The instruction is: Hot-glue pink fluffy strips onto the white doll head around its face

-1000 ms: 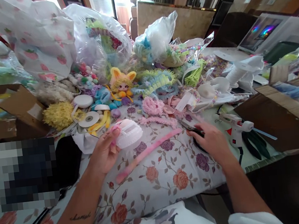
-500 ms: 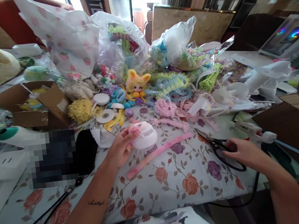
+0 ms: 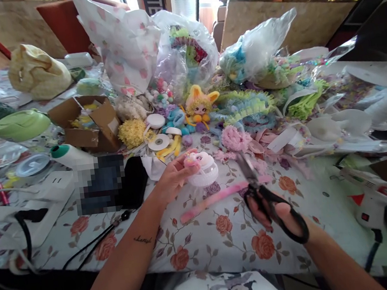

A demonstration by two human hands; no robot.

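My left hand (image 3: 178, 174) pinches a small white and pink doll piece (image 3: 203, 168) with a face on it, above the flowered cloth. In my right hand (image 3: 278, 216) are black-handled scissors (image 3: 267, 197), lifted over the cloth with the blades pointing forward. The blades are blurred, so how far apart they are is hard to tell. Between the hands a fuzzy pink strip (image 3: 217, 200) lies on the cloth, its right end close to the scissors.
A glue gun (image 3: 369, 195) lies at the right. Behind stand a yellow-eared doll (image 3: 199, 107), a ribbon spool (image 3: 158, 142) and plastic bags (image 3: 255, 45). Left are a phone (image 3: 136, 181), a cardboard box (image 3: 103, 122) and a power strip (image 3: 31, 224).
My right hand has picked the scissors up from the table and brought them left, near the pink strip. My left hand still holds the doll piece. The view has swung left.
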